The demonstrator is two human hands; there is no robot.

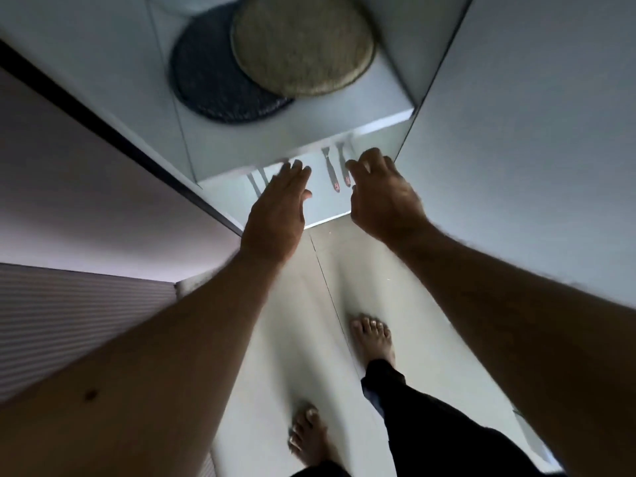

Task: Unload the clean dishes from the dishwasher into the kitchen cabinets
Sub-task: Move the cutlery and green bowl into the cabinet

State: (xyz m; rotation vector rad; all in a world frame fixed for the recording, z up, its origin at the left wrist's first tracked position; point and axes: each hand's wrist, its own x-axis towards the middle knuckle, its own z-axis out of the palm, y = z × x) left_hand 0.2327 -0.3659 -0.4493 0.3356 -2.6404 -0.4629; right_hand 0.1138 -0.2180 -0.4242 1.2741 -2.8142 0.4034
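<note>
No dish and no dishwasher is in view. Both my bare arms reach forward and down to a glossy white cabinet front [323, 204] below a white ledge. My left hand [278, 208] has straight fingers, with the fingertips at the top edge of that front. My right hand [382, 191] is beside it with loosely bent fingers that hold nothing. Finger reflections show in the glossy panel between the two hands.
Two round cushions lie on the white ledge [282, 132] above the hands: a dark one [210, 84] and a beige one [303, 43] overlapping it. A white wall panel [533, 132] stands at right and a dark-edged counter [86, 187] at left. My bare feet stand on the pale floor [309, 304].
</note>
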